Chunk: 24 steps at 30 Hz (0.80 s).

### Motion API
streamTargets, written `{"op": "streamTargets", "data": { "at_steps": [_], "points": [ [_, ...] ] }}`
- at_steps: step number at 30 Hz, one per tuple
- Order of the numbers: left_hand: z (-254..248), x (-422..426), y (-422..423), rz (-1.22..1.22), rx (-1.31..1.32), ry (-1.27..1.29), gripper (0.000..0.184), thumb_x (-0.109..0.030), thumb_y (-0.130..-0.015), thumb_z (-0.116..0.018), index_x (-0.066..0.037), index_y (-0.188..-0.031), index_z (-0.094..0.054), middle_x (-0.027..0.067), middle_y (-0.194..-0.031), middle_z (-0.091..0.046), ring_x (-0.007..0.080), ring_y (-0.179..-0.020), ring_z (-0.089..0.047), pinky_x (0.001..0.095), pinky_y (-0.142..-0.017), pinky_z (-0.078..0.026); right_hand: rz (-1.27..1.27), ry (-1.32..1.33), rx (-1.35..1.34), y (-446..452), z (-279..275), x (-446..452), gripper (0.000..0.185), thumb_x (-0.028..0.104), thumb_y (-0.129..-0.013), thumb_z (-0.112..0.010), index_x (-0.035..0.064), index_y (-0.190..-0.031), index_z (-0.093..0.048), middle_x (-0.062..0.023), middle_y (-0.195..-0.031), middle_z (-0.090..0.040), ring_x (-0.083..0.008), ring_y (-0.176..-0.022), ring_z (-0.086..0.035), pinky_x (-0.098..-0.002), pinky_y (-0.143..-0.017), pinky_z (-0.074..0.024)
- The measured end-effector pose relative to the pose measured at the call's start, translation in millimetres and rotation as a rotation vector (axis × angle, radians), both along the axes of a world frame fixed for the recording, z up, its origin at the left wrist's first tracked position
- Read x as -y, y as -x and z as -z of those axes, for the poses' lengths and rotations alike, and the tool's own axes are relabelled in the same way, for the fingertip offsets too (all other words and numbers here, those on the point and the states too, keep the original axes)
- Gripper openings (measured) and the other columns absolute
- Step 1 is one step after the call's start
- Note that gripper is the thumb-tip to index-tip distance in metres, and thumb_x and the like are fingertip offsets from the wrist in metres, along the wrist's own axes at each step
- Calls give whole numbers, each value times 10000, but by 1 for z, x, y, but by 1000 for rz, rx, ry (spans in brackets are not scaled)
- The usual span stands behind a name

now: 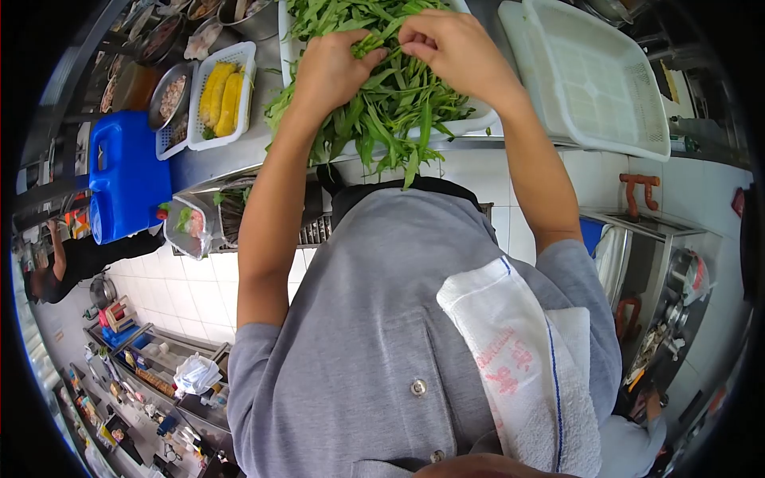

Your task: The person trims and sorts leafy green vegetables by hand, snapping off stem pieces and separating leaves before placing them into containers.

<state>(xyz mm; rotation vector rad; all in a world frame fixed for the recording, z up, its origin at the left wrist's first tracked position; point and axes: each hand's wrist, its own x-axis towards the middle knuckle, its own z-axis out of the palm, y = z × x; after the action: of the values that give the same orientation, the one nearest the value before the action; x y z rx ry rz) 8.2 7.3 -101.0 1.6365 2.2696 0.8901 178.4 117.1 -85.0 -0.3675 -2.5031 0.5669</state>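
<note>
A heap of water spinach (382, 111), with long narrow leaves, fills a white basket (480, 119) and spills over its near rim. My left hand (336, 70) is closed around a small bunch of green stems, thumb pointing to the right. Close beside it, my right hand (454, 54) is pinched, with the fingertips at the same stems. Its curled fingers partly hide what lies between them. Both hands are above the heap, near the far side of the counter.
Left of the basket, a white basket (249, 64) holds yellow pieces beside a metal bowl (169, 95). A blue jerrycan (127, 175) and a bagged bin (191, 227) stand at the counter's edge. Stacked white baskets (606, 88) are on the right. Other people (80, 267) work behind.
</note>
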Motion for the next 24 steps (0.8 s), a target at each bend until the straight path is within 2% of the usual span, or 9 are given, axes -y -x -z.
{"op": "streamTargets", "data": {
  "at_steps": [4,7,11,12,13,14,15,18,24],
  "points": [
    [9,-8,5,162,-81,-50,386,-322,-781,-774,-77,-1077,-736,235,-820,-691,404,-776,-674,450,-745,-535,-48,133,18,-7,-3,-4,105,61,-832,-687,9,-918,-656,-113,-787,-652,-239,-701,-638,-346,-661,-498],
    [3,-5,4,101,-38,-65,366,-328,-796,-769,-64,-1049,-746,205,-766,-701,336,-683,-683,395,-693,-538,-35,180,0,-14,-4,-5,105,61,-832,-692,11,-921,-666,-105,-785,-657,-225,-696,-635,-334,-659,-500],
    [-17,11,41,-53,299,-324,336,-311,-788,-812,-40,-980,-763,82,-732,-713,99,-635,-601,266,-628,-495,126,352,-71,-29,-10,-14,106,56,-821,-692,24,-921,-676,-107,-821,-658,-248,-743,-647,-357,-686,-504],
    [-34,17,38,-95,367,-367,271,-234,-800,-809,-25,-967,-762,68,-796,-722,98,-711,-623,247,-684,-496,125,354,-74,-32,-14,-17,106,56,-821,-692,24,-921,-676,-107,-821,-658,-248,-743,-647,-357,-686,-504],
    [-53,24,34,-138,432,-412,208,-157,-813,-806,-11,-954,-762,53,-860,-730,96,-787,-645,228,-740,-498,134,526,-104,-34,-20,-20,82,25,-839,-666,7,-918,-667,-88,-786,-664,-199,-710,-647,-325,-650,-499],
    [-62,25,40,-141,426,-414,208,-157,-813,-806,-11,-954,-762,53,-860,-730,96,-787,-645,228,-740,-498,142,696,-132,-36,-23,-23,62,-5,-856,-641,-9,-916,-657,-70,-751,-670,-149,-677,-647,-294,-613,-493],
    [-70,28,50,-175,422,-552,214,-143,-818,-801,-1,-971,-753,60,-872,-726,100,-793,-647,223,-742,-496,96,661,-247,-36,-20,-28,32,-17,-870,-645,1,-891,-662,-18,-740,-651,-89,-662,-615,-254,-591,-482],
    [-98,38,63,-285,477,-822,239,-108,-853,-772,37,-1033,-713,80,-913,-716,114,-799,-652,218,-742,-501,-45,845,-499,-43,-31,-33,48,-26,-852,-665,3,-890,-667,-9,-738,-656,-73,-645,-601,-228,-583,-475],
    [-118,45,58,-250,539,-857,234,-125,-915,-708,67,-1047,-679,106,-924,-717,130,-835,-664,260,-753,-538,216,466,-429,-45,-66,-32,36,-12,-843,-691,5,-837,-659,8,-714,-645,-53,-644,-581,-209,-581,-460]
  ]
}}
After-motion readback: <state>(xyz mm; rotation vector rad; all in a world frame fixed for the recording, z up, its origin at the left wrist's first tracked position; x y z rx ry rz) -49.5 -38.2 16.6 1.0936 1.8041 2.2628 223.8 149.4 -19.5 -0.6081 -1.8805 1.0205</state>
